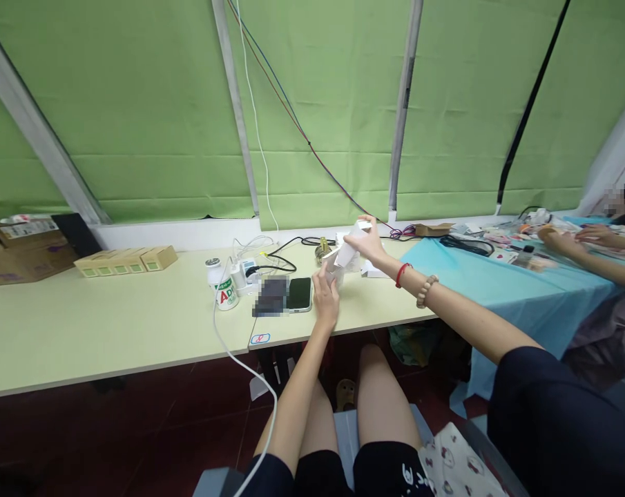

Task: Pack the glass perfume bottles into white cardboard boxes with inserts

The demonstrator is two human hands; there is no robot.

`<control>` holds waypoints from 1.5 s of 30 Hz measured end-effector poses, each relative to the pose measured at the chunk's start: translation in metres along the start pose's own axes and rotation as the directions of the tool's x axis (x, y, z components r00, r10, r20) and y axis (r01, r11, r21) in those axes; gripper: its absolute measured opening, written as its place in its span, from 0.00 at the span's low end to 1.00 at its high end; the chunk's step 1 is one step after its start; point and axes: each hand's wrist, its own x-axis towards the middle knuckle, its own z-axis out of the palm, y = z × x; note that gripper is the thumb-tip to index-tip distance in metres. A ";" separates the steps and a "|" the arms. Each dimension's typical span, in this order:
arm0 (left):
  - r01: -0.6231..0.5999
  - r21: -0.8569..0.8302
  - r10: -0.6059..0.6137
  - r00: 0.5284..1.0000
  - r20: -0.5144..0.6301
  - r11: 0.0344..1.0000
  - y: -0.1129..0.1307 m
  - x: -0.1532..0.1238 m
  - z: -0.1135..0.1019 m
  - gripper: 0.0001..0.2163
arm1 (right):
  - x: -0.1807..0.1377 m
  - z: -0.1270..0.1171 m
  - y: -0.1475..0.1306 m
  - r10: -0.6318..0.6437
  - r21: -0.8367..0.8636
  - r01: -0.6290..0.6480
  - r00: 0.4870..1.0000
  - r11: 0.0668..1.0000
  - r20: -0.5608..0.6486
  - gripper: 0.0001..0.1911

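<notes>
Above the table's front part, both of my hands are on a small white box (347,255), tilted, with what looks like a raised flap. My left hand (325,300) grips its lower left side, fingers wrapped upward. From the upper right, my right hand (367,244) pinches the top end between thumb and fingers. Whether the white part is one piece or two I cannot tell. Just left of my left hand lies a dark-screened phone (300,295). Behind the box stands a small gold-coloured object (322,250), and another white box (375,269) lies to the right.
A white bottle (226,293), a power strip (247,276) and cables stand left of the phone. Farther left are several yellowish cartons (126,261) and a brown cardboard box (27,252). On the right, a blue cloth (462,276) carries cluttered items, where another person's hands (558,241) work.
</notes>
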 end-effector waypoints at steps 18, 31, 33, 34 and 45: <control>0.140 -0.091 -0.136 0.989 0.051 0.986 -0.007 -0.001 0.002 0.16 | -0.001 0.006 -0.013 0.191 0.112 -0.231 0.939 0.967 0.286 0.32; 0.088 -0.120 -0.085 0.996 0.032 0.989 -0.005 -0.002 0.002 0.13 | -0.001 0.013 -0.005 -0.224 -0.426 0.271 0.962 0.863 0.158 0.31; 0.056 -0.104 -0.054 0.998 0.024 0.993 -0.005 -0.002 0.002 0.13 | -0.003 0.012 -0.012 -0.231 -0.453 0.282 0.959 0.846 0.166 0.31; 0.045 -0.098 -0.043 0.999 0.017 0.994 -0.005 -0.002 0.001 0.12 | -0.003 0.010 -0.016 -0.218 -0.454 0.264 0.964 0.851 0.152 0.30; 0.197 -0.090 -0.197 0.980 0.008 0.976 -0.008 0.000 0.002 0.14 | 0.013 -0.045 0.052 -0.172 -0.477 0.664 0.669 0.576 0.723 0.51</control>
